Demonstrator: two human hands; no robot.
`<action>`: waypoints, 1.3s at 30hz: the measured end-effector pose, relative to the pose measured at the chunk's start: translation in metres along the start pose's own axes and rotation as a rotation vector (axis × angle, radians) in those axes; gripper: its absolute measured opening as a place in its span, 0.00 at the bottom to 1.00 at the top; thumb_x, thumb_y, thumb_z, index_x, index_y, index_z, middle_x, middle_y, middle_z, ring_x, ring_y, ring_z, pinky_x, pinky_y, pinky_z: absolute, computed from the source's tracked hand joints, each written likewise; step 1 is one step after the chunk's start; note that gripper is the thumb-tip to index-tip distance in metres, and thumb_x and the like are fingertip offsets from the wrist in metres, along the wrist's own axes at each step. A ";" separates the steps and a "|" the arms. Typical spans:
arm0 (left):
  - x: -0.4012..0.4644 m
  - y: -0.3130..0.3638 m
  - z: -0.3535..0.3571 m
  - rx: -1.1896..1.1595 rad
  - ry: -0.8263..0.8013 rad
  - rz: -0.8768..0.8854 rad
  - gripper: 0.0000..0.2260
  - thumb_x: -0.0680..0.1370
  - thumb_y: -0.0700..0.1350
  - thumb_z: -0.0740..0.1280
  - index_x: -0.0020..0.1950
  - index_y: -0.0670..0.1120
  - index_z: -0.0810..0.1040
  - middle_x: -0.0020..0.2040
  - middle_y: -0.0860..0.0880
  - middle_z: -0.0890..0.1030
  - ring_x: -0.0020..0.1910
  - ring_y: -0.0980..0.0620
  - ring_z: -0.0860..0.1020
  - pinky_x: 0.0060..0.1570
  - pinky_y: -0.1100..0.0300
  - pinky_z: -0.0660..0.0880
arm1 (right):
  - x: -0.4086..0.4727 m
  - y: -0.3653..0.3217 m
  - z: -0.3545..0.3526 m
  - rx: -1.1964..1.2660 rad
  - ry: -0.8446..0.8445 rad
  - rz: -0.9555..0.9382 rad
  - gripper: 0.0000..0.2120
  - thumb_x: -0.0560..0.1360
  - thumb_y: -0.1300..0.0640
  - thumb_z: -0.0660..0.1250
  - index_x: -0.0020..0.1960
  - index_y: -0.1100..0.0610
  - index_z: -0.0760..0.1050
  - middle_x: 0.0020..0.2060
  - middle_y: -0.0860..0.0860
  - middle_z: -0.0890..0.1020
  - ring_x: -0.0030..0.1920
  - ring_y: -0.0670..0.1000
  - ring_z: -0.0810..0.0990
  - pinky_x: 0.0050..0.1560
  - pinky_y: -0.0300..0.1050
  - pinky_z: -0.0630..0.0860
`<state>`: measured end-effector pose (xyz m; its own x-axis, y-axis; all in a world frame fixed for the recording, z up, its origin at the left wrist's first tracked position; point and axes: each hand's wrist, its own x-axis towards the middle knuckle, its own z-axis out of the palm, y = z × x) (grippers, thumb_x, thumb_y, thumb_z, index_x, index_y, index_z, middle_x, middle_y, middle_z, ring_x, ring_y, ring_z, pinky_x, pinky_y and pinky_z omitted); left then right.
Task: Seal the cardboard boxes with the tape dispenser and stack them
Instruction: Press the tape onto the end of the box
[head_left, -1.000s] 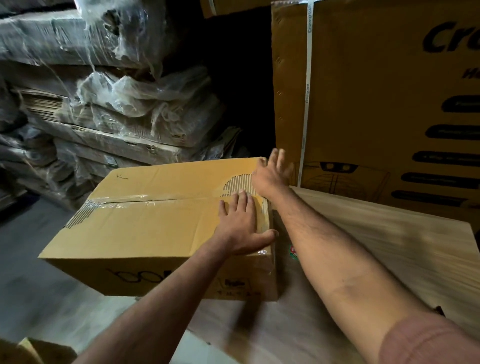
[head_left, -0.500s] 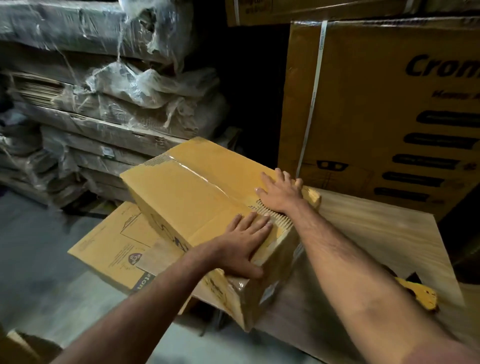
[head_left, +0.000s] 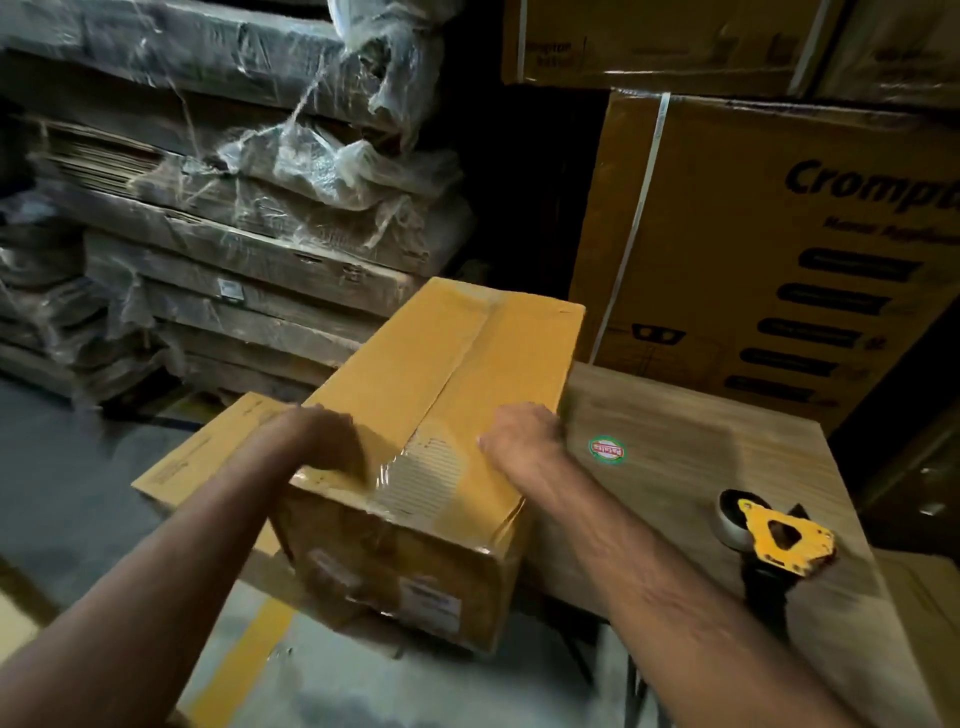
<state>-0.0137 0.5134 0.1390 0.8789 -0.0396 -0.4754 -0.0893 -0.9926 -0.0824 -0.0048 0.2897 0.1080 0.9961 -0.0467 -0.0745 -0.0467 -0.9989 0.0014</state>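
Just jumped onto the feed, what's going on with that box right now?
A person has both hands on a taped cardboard box at the left edge of the wooden table. The left hand and right hand grip its near top corners; much of the box overhangs the edge. Tape already runs along the top seam. The yellow tape dispenser lies untouched on the table, to the right. Another box sits lower, behind.

Head camera looks forward and down — close over the box (head_left: 441, 415).
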 end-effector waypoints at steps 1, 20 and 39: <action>-0.002 0.010 0.013 -0.067 0.015 -0.063 0.21 0.80 0.56 0.63 0.69 0.47 0.73 0.69 0.42 0.73 0.67 0.43 0.73 0.64 0.51 0.70 | -0.002 -0.003 0.000 0.043 0.036 -0.014 0.20 0.80 0.44 0.60 0.60 0.57 0.79 0.59 0.56 0.81 0.57 0.57 0.79 0.50 0.47 0.74; 0.007 0.035 0.023 -0.273 0.376 0.113 0.31 0.78 0.67 0.58 0.78 0.54 0.61 0.78 0.43 0.61 0.77 0.39 0.57 0.74 0.36 0.55 | 0.008 0.012 0.019 0.108 0.222 0.029 0.23 0.82 0.42 0.51 0.63 0.54 0.76 0.61 0.56 0.76 0.61 0.56 0.72 0.59 0.56 0.67; 0.043 0.083 0.057 -0.105 0.617 0.253 0.34 0.81 0.61 0.58 0.81 0.55 0.44 0.81 0.44 0.40 0.79 0.42 0.38 0.75 0.36 0.38 | 0.019 0.103 0.075 0.096 0.347 -0.094 0.29 0.79 0.41 0.59 0.77 0.47 0.61 0.78 0.56 0.61 0.78 0.57 0.55 0.75 0.67 0.45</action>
<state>-0.0099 0.4359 0.0619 0.9464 -0.2996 0.1209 -0.3088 -0.9488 0.0660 0.0040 0.1857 0.0315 0.9617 0.0306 0.2723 0.0554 -0.9949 -0.0839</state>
